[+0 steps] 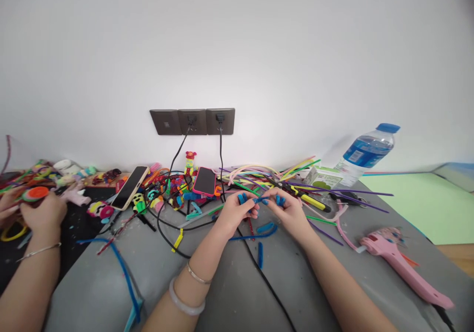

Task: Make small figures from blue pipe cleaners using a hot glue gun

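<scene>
Presumably for close control, left hand [234, 213] and right hand [289, 214] have fingers [277, 210] pinched together on a small blue fuzzy craft stem [260, 201] between them, above the flat grey surface [237, 292].

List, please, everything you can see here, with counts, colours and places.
Wall: one, white, behind
Wall plates: three, dark, on wall
Cables: several, black, wall and table
Table: one, grey, below
Green sheet: one, pale green, right
Bottle: one, clear and blue, back right
Box: one, green and white, beside bottle
Glue gun: one, pink, right
Tool: one, yellow and black, back right
Phones: two, pale-framed and pink-framed, back left
Small figures: several, mixed colours, back left
Fuzzy stems: many, mixed colours, back
Loose strips: several, blue, on table
Bracelets: three, white or silvery, left and centre
Co-worker's hands: two, far left
Held strip: one, blue, centre
Left hand: one, bare, centre
Right hand: one, bare, centre
</scene>
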### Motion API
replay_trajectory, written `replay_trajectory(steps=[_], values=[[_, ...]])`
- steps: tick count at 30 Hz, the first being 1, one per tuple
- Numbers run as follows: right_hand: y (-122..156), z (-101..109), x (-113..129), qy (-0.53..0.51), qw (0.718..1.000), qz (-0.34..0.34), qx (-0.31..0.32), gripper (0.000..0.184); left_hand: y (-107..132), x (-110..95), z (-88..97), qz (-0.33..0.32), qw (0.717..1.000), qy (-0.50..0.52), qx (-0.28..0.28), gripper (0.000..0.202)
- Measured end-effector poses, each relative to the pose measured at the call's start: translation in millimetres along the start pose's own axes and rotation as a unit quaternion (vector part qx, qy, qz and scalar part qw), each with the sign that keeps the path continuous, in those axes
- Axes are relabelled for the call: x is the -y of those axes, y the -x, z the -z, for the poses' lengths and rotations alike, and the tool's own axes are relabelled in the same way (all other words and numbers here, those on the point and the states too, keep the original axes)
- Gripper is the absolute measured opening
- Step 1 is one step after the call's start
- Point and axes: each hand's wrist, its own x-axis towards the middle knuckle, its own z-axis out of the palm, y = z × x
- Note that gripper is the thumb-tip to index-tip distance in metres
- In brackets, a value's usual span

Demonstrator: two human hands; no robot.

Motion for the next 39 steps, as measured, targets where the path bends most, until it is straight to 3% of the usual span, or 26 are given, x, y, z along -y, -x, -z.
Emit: replay_trajectory(steps=[5,9,12,15,18,25,39], values=[[0.6,9.1,2.4,0.077,0.994,0.073,-0.013,0.016,1.9,-6.2,0.2,0.043,0.999,0.014,0.026,0.036],[0.2,12.8,8.5,0.075,0.995,0.069,-0.001,0.022,4.7,-11.0,3.4,0.075,0.995,-0.004,0.065,0.04],[-1.1,12.4,14.0,0.06,0.998,0.033,0.009,0.027,5.9,-12.4,7.2,0.008,0.996,-0.077,0.048,0.036],[-2.5,12.0,15.5,0.038,0.999,0.003,0.014,0.029,6.8,-14.6,9.5,-0.066,0.978,-0.195,0.035,0.029],[-2.9,12.9,11.3,0.038,0.999,-0.013,0.011,0.027,7.9,-16.8,9.8,-0.105,0.964,-0.242,0.016,0.026],[-0.5,12.8,6.5,0.071,0.997,-0.008,-0.034,0.026,9.6,-17.5,8.0,-0.089,0.969,-0.231,0.009,0.029],[-2.1,13.8,18.5,0.048,0.997,0.006,0.058,0.025,9.1,-23.7,13.2,-0.142,0.941,-0.302,0.046,0.011]])
